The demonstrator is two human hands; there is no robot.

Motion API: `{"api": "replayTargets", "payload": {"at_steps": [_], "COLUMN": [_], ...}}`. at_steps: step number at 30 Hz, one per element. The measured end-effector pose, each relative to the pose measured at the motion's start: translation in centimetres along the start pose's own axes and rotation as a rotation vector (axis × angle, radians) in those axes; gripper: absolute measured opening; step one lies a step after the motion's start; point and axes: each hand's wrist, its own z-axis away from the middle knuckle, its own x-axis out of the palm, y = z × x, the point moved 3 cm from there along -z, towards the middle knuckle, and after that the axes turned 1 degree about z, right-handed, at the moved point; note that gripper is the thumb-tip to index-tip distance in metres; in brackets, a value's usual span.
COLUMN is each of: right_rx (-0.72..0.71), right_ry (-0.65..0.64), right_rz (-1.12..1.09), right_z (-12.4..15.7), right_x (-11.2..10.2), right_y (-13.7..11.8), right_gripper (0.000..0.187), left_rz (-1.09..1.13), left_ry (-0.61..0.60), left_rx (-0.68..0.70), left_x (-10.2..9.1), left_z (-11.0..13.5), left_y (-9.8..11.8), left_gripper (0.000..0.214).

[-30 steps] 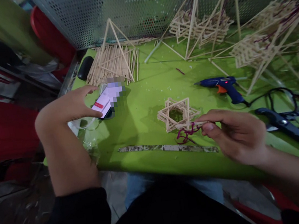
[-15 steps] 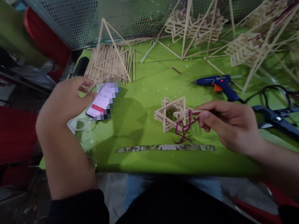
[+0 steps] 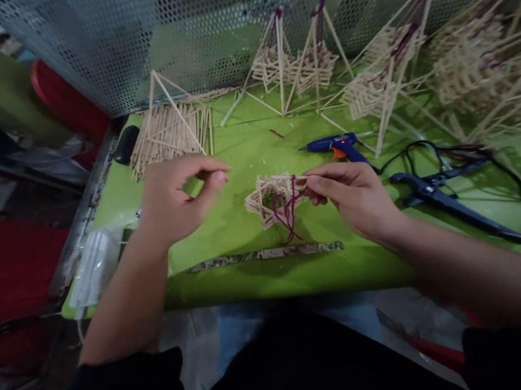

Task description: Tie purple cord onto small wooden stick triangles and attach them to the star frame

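My right hand [image 3: 347, 196] is closed in a pinch on a thin wooden stick [image 3: 303, 180] at the right side of a star-shaped frame of stacked sticks [image 3: 262, 204]. Purple string [image 3: 286, 211] is looped at that stick and trails over the frame and onto the table. My left hand [image 3: 179, 196] hovers left of the star frame, slightly blurred, with thumb and forefinger curved towards each other and nothing visible between them. Below the frame lies a flat, speckled strip [image 3: 268, 255]. The phone is mostly hidden behind my left hand.
A glue gun [image 3: 335, 145] with a lit red light lies behind my right hand, and dark-handled cutters [image 3: 458, 204] to its right. A pile of sticks [image 3: 170, 130] is at back left. Finished-looking stick frames with purple string [image 3: 371, 91] crowd the back right of the green table [image 3: 253, 285].
My left hand has moved right, from the phone towards the star frame. My right hand keeps its pinch on the stick. The camera view has shifted, sliding the table items leftwards.
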Motion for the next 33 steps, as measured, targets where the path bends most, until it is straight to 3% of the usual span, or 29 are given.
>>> {"api": "replayTargets", "payload": {"at_steps": [5,9,13,16,18,21,23,25,29,33], "right_rx": [0.012,-0.040,-0.149,-0.191,-0.205,-0.199,-0.180,-0.169,-0.185,-0.151], "right_ry": [-0.044,-0.048,-0.088,-0.088,-0.058,-0.045,-0.054,-0.059,-0.082,-0.126], "right_rz": [-0.168,-0.248,-0.304,-0.334,-0.336,-0.362,-0.389,-0.409,-0.427,-0.434], "right_z": [-0.3,-0.8,-1.2,-1.3,-1.3,-1.2,-1.1,-1.1,-1.3,-1.4], "right_x": [-0.1,0.0,0.0,0.0,0.0,0.2,0.3,0.5,0.6,0.7], "right_y": [0.3,0.8,0.7,0.2,-0.1,-0.3,-0.2,0.0,0.3,0.5], "right_gripper": [0.011,0.018,0.018,0.014,0.013,0.012,0.012,0.015,0.021,0.032], "left_rz": [-0.009,-0.045,-0.273,-0.469,-0.450,-0.129,0.103,0.138,0.057,0.040], "left_ry": [0.288,0.394,0.484,0.365,0.287,0.108,-0.094,-0.202,-0.116,-0.075], "left_rx": [0.035,0.044,0.183,0.414,0.503,0.352,0.184,0.094,0.067,0.106], "left_x": [-2.0,-2.9,-2.9,-1.9,-1.1,0.1,1.3,2.3,2.8,3.5], "left_z": [-1.0,-1.6,-2.1,-2.6,-2.8,-3.1,-2.9,-2.4,-1.6,-1.1], "left_y": [-0.8,-1.4,0.4,2.5,3.5,4.6,5.4,6.4,7.9,7.5], "left_gripper": [0.012,0.021,0.023,0.018,0.018,0.036,0.050,0.054,0.023,0.012]}}
